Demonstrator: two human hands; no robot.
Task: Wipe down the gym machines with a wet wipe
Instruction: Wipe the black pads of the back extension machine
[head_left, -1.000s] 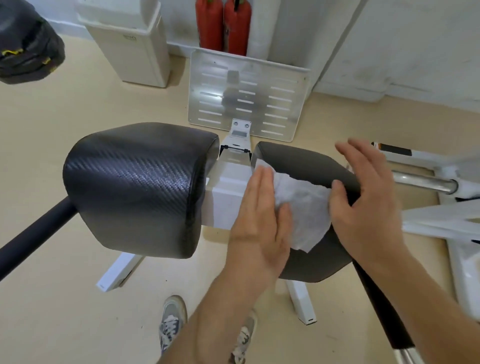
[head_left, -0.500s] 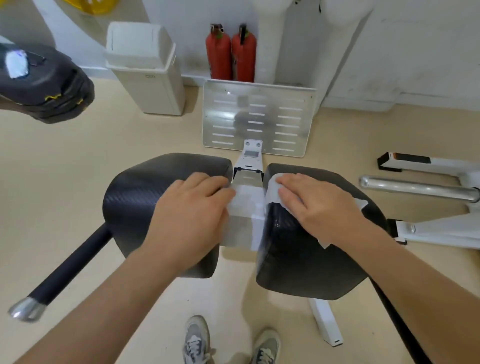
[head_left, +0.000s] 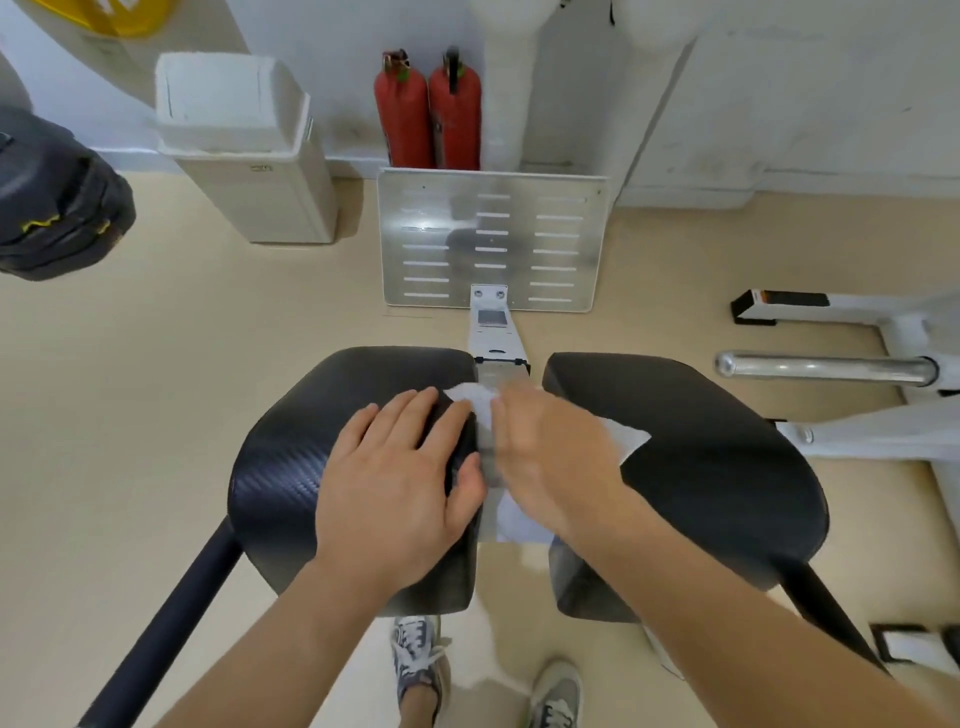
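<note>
Two black carbon-look pads sit side by side on a white frame: the left pad (head_left: 291, 467) and the right pad (head_left: 717, 457). My left hand (head_left: 400, 483) lies flat on the left pad's inner edge, fingers apart, holding nothing. My right hand (head_left: 550, 462), blurred by motion, presses a white wet wipe (head_left: 626, 439) over the white centre bar (head_left: 498, 371) between the pads. Corners of the wipe stick out at the fingertips, to the right and below the palm.
A metal foot plate (head_left: 493, 239) stands ahead on the beige floor. Behind it are two red extinguishers (head_left: 428, 109) and a white bin (head_left: 244, 150). A black bag (head_left: 57, 202) hangs at left. A chrome bar (head_left: 826, 368) and white frame lie at right. My shoes (head_left: 415, 660) are below.
My right hand has slid the wipe left from the right pad onto the centre bar. My left hand stays on the left pad. The view has tilted up a little.
</note>
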